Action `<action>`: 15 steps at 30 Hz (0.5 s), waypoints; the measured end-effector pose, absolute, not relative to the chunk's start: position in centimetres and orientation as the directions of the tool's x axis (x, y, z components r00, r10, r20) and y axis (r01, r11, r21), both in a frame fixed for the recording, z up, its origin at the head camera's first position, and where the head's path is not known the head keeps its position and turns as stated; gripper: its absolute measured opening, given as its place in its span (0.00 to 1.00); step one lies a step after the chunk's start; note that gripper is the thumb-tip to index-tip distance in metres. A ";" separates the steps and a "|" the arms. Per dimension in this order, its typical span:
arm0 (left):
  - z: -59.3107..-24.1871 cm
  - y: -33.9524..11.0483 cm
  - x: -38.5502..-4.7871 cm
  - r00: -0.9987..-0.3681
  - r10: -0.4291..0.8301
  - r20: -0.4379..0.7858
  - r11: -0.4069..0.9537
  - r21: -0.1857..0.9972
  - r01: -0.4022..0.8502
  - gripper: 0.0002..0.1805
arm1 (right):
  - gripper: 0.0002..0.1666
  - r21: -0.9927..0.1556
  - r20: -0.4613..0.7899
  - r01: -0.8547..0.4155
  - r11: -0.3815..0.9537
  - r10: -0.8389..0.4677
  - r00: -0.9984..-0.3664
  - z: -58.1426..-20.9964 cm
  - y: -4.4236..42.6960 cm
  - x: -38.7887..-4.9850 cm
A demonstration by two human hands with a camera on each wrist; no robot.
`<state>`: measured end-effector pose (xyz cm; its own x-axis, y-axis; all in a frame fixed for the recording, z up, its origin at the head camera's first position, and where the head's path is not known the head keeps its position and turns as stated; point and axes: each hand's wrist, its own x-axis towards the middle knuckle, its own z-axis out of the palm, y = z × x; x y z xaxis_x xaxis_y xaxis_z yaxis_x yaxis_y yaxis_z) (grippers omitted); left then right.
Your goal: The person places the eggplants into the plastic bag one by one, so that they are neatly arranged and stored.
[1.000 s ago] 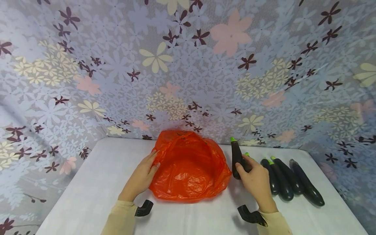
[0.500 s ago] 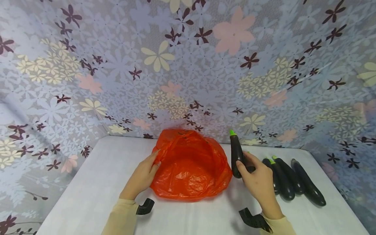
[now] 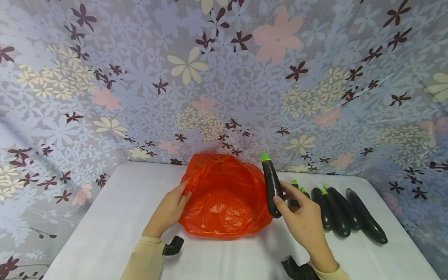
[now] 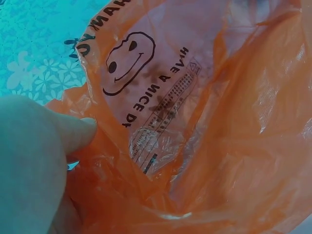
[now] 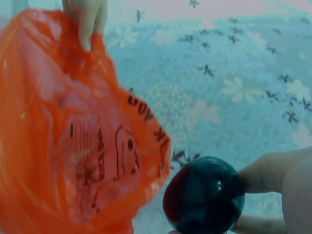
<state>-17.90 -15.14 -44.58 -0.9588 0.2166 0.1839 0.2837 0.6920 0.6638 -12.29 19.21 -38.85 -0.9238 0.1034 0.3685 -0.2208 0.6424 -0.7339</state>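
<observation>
A red plastic bag stands with its mouth open at the middle of the table. My left hand pinches the bag's left rim; in the left wrist view the thumb of that hand lies on the film, beside a printed smiling face. My right hand grips a dark eggplant with a green stem end, held nearly upright at the bag's right edge. The right wrist view has the round end of the eggplant between the fingers, close to the bag.
Several eggplants lie side by side on the white table at the right, two of them partly behind my right hand. A flowered cloth rises behind the table.
My right hand has moved the eggplant left, clear of the others and up to the bag's right edge. My left hand has stayed on the rim.
</observation>
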 end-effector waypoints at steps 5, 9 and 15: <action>-44.7 -15.2 -18.0 -0.957 0.213 0.195 0.683 0.671 0.288 0.27 | 0.25 -0.748 0.368 -0.263 0.609 0.052 -0.928 -38.8 18.0 -11.8; -44.7 -15.2 -18.0 -0.958 0.206 0.199 0.677 0.678 0.286 0.27 | 0.25 -0.743 0.364 -0.274 0.611 0.025 -0.931 -38.8 17.0 -11.4; -44.8 -15.4 -18.0 -0.954 0.213 0.213 0.676 0.672 0.301 0.27 | 0.25 -0.774 0.325 -0.260 0.578 0.009 -0.946 -38.8 16.1 -10.7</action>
